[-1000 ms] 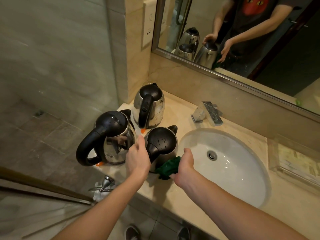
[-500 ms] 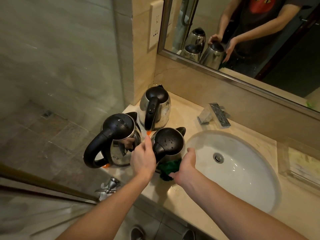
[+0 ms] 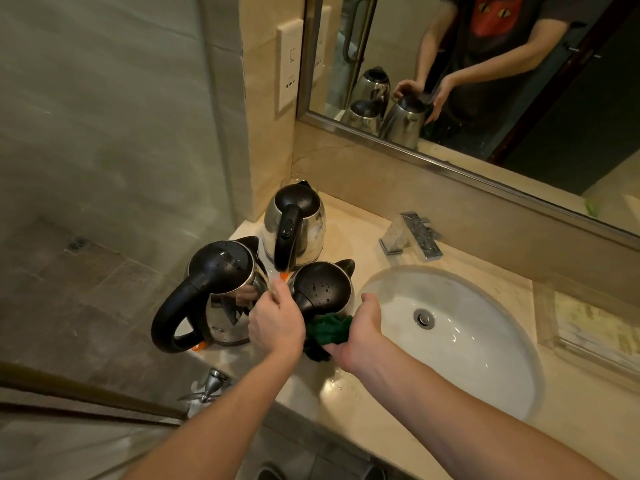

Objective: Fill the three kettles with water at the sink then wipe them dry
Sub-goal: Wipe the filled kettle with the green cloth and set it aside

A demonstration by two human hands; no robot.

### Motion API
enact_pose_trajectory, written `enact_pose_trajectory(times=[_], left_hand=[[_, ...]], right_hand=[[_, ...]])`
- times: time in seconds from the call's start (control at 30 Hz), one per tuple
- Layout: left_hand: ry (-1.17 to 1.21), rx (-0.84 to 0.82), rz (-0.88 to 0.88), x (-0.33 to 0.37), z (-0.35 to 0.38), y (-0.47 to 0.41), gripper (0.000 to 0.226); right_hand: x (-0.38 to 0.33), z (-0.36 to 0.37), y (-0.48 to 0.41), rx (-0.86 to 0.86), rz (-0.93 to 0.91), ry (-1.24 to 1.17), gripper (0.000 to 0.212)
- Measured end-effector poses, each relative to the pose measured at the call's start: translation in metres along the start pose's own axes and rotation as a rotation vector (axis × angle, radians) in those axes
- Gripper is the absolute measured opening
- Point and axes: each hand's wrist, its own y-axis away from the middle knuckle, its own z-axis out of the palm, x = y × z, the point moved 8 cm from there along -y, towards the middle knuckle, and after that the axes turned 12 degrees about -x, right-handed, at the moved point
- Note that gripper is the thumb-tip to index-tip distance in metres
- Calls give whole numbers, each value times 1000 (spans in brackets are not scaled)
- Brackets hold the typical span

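Note:
Three steel kettles with black lids and handles stand close together on the beige counter left of the sink. The near right kettle [image 3: 323, 284] has water drops on its lid. My left hand [image 3: 275, 322] is closed on its black handle. My right hand [image 3: 360, 329] presses a dark green cloth [image 3: 327, 330] against the kettle's lower side. The large left kettle [image 3: 221, 275] stands at the counter's left edge with its handle over the edge. The back kettle [image 3: 301, 220] is near the wall corner.
The white oval sink [image 3: 478, 348] lies to the right, with a chrome tap [image 3: 410, 235] behind it. A clear tray [image 3: 588, 320] sits at the far right. Above hangs a mirror [image 3: 485, 81]. A small puddle is on the counter [image 3: 339, 386].
My hands stay on the near right kettle and the cloth. The view has shifted, so everything sits lower and more to the right in frame.

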Motion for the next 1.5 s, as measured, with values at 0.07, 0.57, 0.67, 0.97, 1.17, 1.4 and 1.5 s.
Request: enact_pose_trajectory(times=[0.07,0.57,0.67,0.97,1.17,1.4,1.5], left_hand=[[-8,23,19,0,-1,-1,53],[-52,32,120,3,1,-5,63],[-67,22,157,6,0,-5,64],[-59,0,174,5,0,-7,63],[-75,23,173,8,-2,-4,54],[-89,20,196,10,-3,-3,53],[-88,-12,204,8,-2,-6,55]], right_hand=[[2,4,-3,-12,2,13,53],[-4,-11,-10,26,-21,56,60],[-18,-10,-4,37,-55,133,50],[-20,-11,-12,1,-45,227,74],[-17,-16,-15,-57,5,228,80],[-43,-13,-10,-63,-76,388,75],[-64,-11,-16,-71,-158,497,71]])
